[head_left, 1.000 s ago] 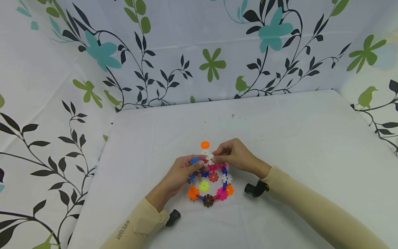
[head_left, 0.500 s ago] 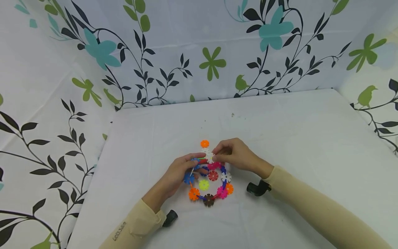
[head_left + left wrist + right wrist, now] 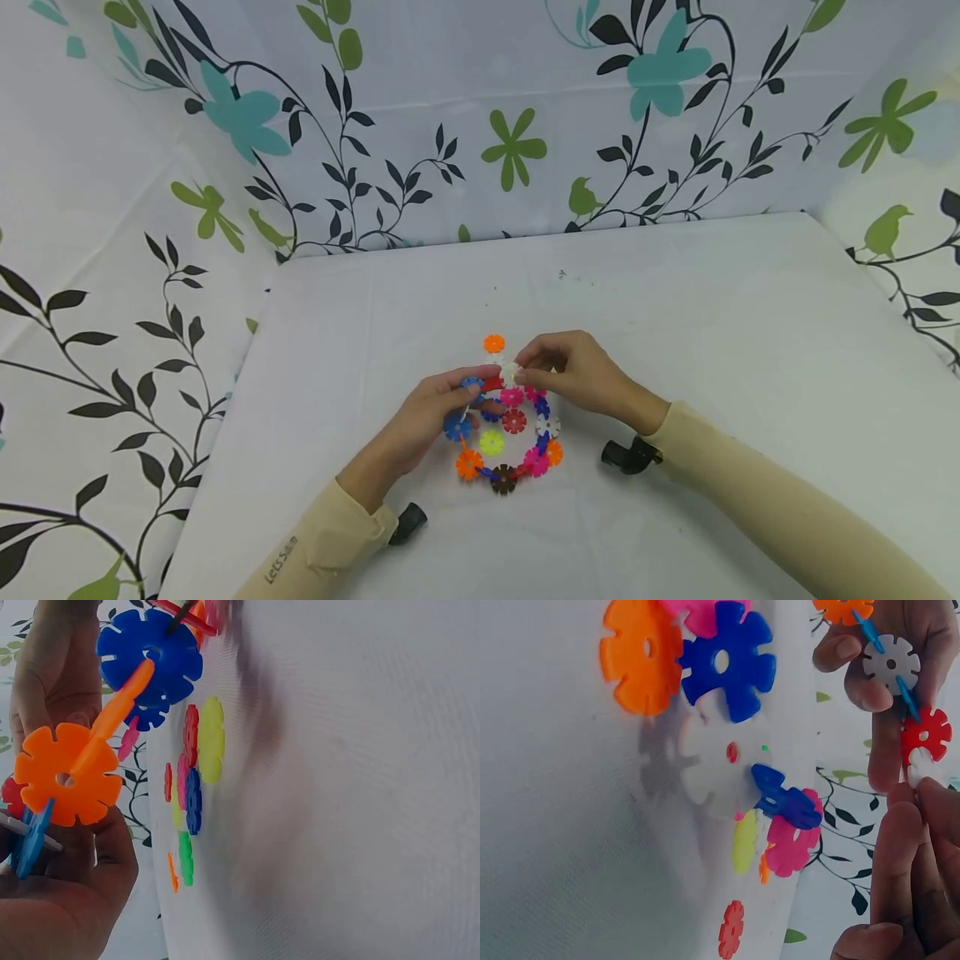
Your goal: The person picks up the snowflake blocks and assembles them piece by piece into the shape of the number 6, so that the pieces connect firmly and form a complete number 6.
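My left hand [image 3: 416, 421] grips a looped chain of notched plastic discs, with blue [image 3: 457, 427], orange [image 3: 469, 464] and brown [image 3: 504, 479] among its pieces. In the right wrist view, a grey-white disc [image 3: 891, 665] lies across the left hand's fingers and links to a red disc [image 3: 936, 733]. Thumb and finger of my right hand [image 3: 573, 367] pinch a small white disc [image 3: 921, 766] against that red one's edge. The far side of the loop carries a white disc [image 3: 716, 765] and a blue disc [image 3: 731, 660]. The left fingers hide part of the chain.
Flat discs lie inside or behind the loop: yellow [image 3: 492, 442], red [image 3: 513, 420] and orange [image 3: 494, 342]. A white cloth [image 3: 675, 333] covers the table, backed by a leaf-patterned curtain [image 3: 420, 108]. Black wrist cameras [image 3: 408, 523] hang under both sleeves.
The left thumb and fingers have shifted slightly left, showing more of the blue and red discs. The right hand stays at the white disc, with only a small shift right.
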`<state>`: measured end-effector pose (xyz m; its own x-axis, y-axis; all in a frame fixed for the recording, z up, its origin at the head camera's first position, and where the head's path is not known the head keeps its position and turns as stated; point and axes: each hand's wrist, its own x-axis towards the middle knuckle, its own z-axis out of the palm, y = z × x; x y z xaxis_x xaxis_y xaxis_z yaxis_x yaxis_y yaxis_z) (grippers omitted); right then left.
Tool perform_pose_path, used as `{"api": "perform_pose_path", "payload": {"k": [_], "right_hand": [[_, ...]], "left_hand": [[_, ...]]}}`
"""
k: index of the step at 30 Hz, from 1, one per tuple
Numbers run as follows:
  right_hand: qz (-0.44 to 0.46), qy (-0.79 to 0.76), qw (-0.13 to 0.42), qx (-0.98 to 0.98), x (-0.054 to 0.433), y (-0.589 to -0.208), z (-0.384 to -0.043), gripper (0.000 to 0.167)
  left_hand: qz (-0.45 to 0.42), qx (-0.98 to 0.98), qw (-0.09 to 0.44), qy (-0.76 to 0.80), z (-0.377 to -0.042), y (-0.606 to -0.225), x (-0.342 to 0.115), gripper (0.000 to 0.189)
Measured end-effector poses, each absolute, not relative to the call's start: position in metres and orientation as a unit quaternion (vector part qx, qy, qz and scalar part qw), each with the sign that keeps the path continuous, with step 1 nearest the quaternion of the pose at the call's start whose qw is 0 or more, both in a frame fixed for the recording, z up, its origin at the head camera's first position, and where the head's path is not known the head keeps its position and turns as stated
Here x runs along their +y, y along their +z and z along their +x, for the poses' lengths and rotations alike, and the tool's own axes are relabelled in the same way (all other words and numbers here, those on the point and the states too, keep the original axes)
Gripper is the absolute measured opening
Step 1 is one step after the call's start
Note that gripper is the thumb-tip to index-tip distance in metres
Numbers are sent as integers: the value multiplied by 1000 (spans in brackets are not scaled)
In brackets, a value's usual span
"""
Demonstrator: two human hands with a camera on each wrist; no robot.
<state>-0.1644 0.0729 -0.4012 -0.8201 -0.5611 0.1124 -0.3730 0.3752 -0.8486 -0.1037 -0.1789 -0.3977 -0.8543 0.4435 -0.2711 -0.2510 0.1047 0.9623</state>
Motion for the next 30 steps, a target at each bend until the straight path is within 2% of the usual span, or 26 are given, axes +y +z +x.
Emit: {"api": "perform_pose_path", "payload": {"k": [14, 30], "right_hand": [[-268, -492, 48, 827, 66, -393, -155, 19], [-277, -495, 94, 818, 56, -395, -158, 18]], "left_hand": [[73, 663, 268, 695, -103, -399, -179, 47], [86, 669, 243, 698, -98, -405, -169, 47]]}}
